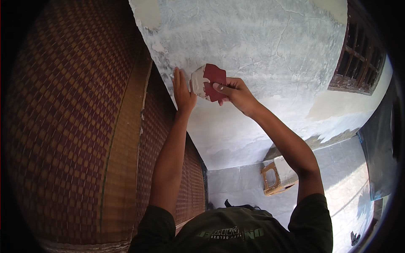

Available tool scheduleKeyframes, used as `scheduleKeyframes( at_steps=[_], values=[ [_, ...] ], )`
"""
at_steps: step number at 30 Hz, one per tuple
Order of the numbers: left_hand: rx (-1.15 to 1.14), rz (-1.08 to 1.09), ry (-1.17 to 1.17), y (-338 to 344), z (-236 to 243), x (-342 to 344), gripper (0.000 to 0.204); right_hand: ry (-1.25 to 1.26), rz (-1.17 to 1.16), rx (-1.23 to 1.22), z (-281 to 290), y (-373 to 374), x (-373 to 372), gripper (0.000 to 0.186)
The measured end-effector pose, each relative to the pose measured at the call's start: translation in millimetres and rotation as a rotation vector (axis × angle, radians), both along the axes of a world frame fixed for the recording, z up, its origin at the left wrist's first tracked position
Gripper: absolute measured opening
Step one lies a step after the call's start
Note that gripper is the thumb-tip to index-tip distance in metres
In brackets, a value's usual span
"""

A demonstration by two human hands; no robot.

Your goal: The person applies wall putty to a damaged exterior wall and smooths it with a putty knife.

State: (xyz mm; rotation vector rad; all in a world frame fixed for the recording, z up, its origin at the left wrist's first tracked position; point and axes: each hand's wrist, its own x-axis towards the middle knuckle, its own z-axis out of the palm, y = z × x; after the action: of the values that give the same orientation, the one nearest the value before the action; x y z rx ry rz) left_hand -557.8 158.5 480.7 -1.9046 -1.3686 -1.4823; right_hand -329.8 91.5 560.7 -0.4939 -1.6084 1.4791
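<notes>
Head camera, looking down the arms: a person works a red putty knife [213, 82] against a whitish plastered wall [261, 46], the blade carrying a smear of pale filler. The right hand [236, 93] is closed around the tool, thumb laid flat along its face, holding it just beside the wall's outer corner. The left hand [183, 90] lies flat, fingers straight and together, pressed to that corner edge and touching the tool's side.

Much of the surface around the tool looks skimmed in grey-white, though patchy and streaked; hairline cracks run across the upper part, and bare cream patches [331, 109] show lower right and at the top, so the coat appears only partly finished.

To the left, a woven maroon-and-gold mat [76, 126] hangs beside the corner. A wooden latticed window [358, 59] sits at the far right. Below, a small wooden stool [276, 176] stands on the grey tiled floor [236, 185], near the wall's foot.
</notes>
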Motion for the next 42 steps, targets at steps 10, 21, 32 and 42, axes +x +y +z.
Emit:
scheduleKeyframes(
  at_steps=[10,21,32,42],
  values=[
    [-0.036,-0.093,-0.231,-35.3,-43.0,149.3,0.041,0.206,0.029,-0.406,-69.6,-23.8,164.3,0.026],
    [-0.354,-0.468,-0.585,-60.0,-118.7,331.1,0.048,0.302,-0.21,-0.684,-202.8,-61.1,322.6,0.026],
    [-0.678,-0.603,-0.551,-59.8,-214.3,412.4,0.053,0.385,-0.674,-0.78,-303.1,-106.5,406.0,0.026],
    [-0.86,-0.684,-0.463,-42.2,-275.2,434.6,0.051,0.5,-0.971,-0.88,-384.1,-116.8,450.7,0.03]
  ],
)
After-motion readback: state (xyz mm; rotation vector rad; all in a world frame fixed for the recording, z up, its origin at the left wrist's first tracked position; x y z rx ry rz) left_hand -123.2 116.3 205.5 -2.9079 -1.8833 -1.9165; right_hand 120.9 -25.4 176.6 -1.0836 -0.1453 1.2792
